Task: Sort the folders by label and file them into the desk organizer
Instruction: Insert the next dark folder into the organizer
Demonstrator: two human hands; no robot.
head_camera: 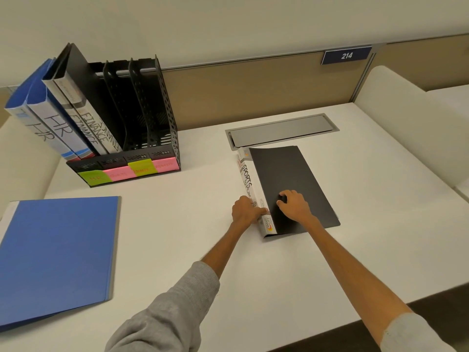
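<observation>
Sleeves: two grey sleeves [167, 313] at the bottom edge, both forearms reaching out over the white worktop [190, 237].
Left hand [247, 209]: to the right of the desk organizer [152, 118] and nearer the person; its fingers are clenched round the near end of the black folder's white spine, thumb on top.
Right hand [294, 204]: just right of the left hand, further from the desk organizer; its fingers are bent and the tips rest on the black cover (they grasp nothing).
Black folder [291, 179]: lying flat on the worktop, well to the right of the desk organizer, spine turned toward it; the spine reads "SPORTS".
Blue folder [55, 255]: lying flat and closed, in front of the desk organizer and to its left, apart from both hands.
Desk organizer: black, perforated, with upright dividers, standing at the back left against the partition.
HR folders [50, 123]: two, blue and white, leaning at the left end of the desk organizer.
FINANCE folders [94, 125]: two, black and white, just right of the HR folders, in the desk organizer.
Sticky notes [127, 171]: four along the front lip of the desk organizer, green, pink, green, pink; the first reads "HR" (the others are too faint to read).
Cable hatch [281, 130]: grey, closed, right of the desk organizer, just behind the black folder.
</observation>
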